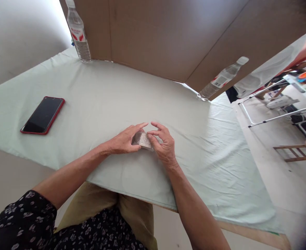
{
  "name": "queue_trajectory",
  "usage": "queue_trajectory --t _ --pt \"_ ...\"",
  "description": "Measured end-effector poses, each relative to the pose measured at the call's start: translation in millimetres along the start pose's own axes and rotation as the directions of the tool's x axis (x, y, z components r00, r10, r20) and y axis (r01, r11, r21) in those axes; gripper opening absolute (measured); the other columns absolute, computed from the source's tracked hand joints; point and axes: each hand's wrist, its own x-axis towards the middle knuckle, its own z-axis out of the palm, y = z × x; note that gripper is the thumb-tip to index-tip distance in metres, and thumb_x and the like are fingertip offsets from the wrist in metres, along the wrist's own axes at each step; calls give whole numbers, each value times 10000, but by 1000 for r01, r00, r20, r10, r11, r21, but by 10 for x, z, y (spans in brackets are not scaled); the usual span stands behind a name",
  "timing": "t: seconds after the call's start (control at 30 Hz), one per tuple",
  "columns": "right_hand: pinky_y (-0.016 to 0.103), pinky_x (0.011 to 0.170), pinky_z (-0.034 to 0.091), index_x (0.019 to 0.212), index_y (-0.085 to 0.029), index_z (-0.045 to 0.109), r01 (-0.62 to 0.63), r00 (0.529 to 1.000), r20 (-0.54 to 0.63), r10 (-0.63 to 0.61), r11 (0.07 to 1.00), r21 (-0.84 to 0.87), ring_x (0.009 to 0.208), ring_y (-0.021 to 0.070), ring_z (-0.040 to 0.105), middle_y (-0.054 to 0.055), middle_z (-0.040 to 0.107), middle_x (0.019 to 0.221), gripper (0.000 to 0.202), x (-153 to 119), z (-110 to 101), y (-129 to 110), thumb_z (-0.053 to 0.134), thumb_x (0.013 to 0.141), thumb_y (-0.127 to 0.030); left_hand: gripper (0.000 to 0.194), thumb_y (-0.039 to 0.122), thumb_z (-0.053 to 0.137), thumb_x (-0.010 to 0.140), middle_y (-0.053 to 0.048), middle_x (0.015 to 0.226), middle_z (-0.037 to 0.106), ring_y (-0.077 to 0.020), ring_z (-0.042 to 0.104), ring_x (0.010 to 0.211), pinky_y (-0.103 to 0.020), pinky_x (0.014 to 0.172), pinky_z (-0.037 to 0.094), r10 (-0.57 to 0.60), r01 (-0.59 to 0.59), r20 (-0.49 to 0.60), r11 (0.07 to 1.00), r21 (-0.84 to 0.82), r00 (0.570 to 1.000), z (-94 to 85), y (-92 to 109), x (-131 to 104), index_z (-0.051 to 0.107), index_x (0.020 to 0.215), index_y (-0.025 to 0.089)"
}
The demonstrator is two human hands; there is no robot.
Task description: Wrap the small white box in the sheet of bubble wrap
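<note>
A small pale, clear-looking packet or box [143, 139] is between my two hands, low over the cloth-covered table near its front edge. My left hand [128, 139] is curved around the object's left side, thumb below and fingers above, closed on it. On the other side, my right hand [163, 142] pinches the object's right edge with thumb and index finger, the other fingers raised. What the object contains is too small to tell.
A red-edged phone [42, 115] lies on the pale green cloth [108, 93] at the left. Water bottles stand at the back left [79, 38] and back right [222, 80], against a brown cardboard panel [147, 34]. A wooden stool [297, 152] is at the far right.
</note>
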Motion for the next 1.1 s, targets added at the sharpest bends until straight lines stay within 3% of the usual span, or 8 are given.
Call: queue_trajectory --t 0.23,0.43,0.57,0.67,0.77,0.87,1.0,1.1 --pt "459 1058 430 870 -233 630 36 998 -50 -37 999 -21 1194 235 607 90 692 1218 100 362 -95 -100 563 920 -287 985 367 750 742 -151 1564 368 -343 425 1379 -479 1127 385 14 -11 32 996 -87 999 32 32 11 232 1568 225" --pt "413 948 470 812 -215 613 29 999 -40 -32 997 -78 1113 229 620 94 695 1167 100 980 -155 83 553 875 -266 1104 464 814 711 -195 1519 388 -333 520 1278 -513 1089 402 -55 50 -8 951 -305 998 48 -35 24 169 1582 258" --pt "347 857 492 794 -198 615 -91 991 -102 92 996 7 977 183 632 57 705 1035 110 1355 -86 330 557 852 -272 890 452 761 765 -183 1477 439 -280 578 1189 -490 1043 443 -105 65 -59 882 -467 993 10 -59 43 320 1514 260" --pt "325 823 497 825 -198 623 -167 970 -169 174 984 56 907 161 625 14 664 896 170 1508 -95 413 538 880 -334 666 446 706 803 -162 1343 578 -278 591 1181 -460 1013 472 -166 156 27 842 -517 986 -24 -38 57 499 1384 194" --pt "311 752 507 927 -219 629 -211 947 -230 226 974 86 890 163 623 9 639 903 290 1389 -233 340 480 924 -468 626 436 699 794 -137 1190 670 -274 627 1131 -456 991 487 -224 223 61 826 -518 973 -20 -15 75 549 1334 157" --pt "312 703 508 915 -220 617 -284 922 -255 291 957 67 829 170 626 29 652 908 360 966 -395 193 496 900 -559 659 448 715 773 -132 1145 681 -261 646 1071 -447 959 508 -277 250 16 841 -480 961 13 15 89 547 1333 144" --pt "339 672 496 902 -206 630 -426 905 -64 421 897 -117 694 171 594 37 677 868 436 313 -395 63 690 707 -591 667 516 757 710 -143 1236 619 -267 617 1086 -431 932 525 -238 198 -110 937 -288 965 88 67 90 598 1249 156" --pt "318 649 472 802 -201 634 -432 897 51 438 896 -101 631 158 552 6 641 713 293 64 -261 13 664 729 -483 536 476 762 698 -137 1365 528 -276 541 1216 -405 952 511 -161 125 -228 979 -163 960 161 93 93 640 1136 193"
